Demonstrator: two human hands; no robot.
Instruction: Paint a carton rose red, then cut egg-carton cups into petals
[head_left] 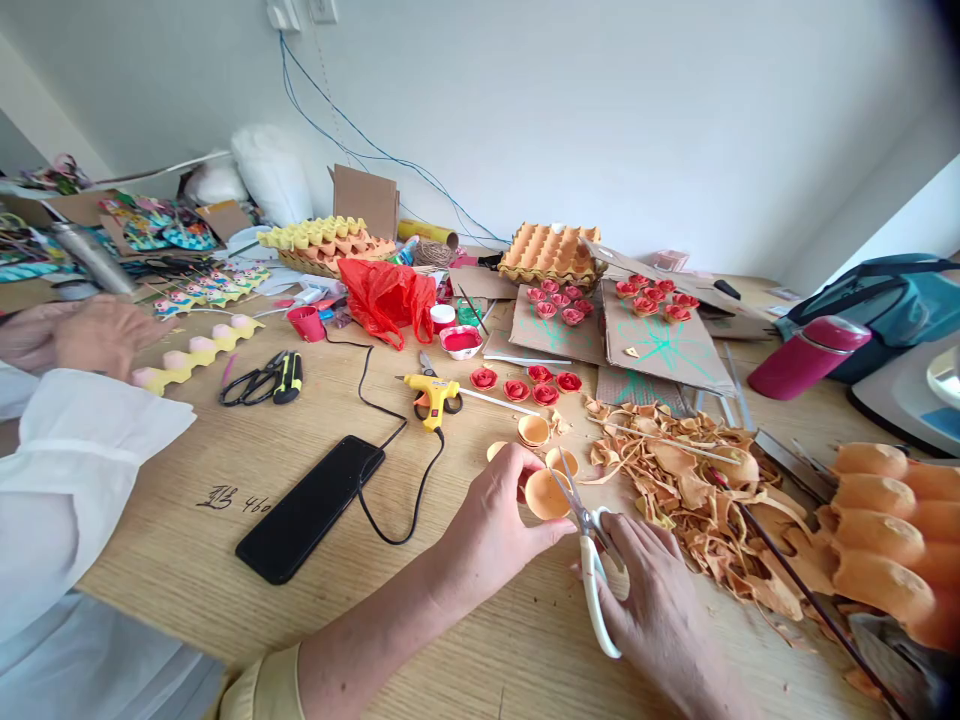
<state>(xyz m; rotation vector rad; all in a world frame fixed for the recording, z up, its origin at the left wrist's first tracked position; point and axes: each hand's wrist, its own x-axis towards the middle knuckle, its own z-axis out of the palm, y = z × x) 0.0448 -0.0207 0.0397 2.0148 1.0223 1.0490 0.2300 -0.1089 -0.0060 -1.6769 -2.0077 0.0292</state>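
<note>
My left hand [491, 515] pinches a small round orange egg-carton cup [545, 494] just above the wooden table [187, 540]. My right hand [660, 610] grips white-handled scissors [592, 560], their blades against the cup's right edge. Two more cut orange cups [534, 430] lie just beyond. A heap of orange carton scraps [690, 490] sits to the right of my hands.
A black phone [311, 507] on a cable and a yellow glue gun [433, 394] lie left of my hands. Red paper roses [525, 385], cardboard sheets [664, 335], egg trays [551, 252], a red bag [386, 295] stand behind. Another person's white sleeve [75, 480] is at left.
</note>
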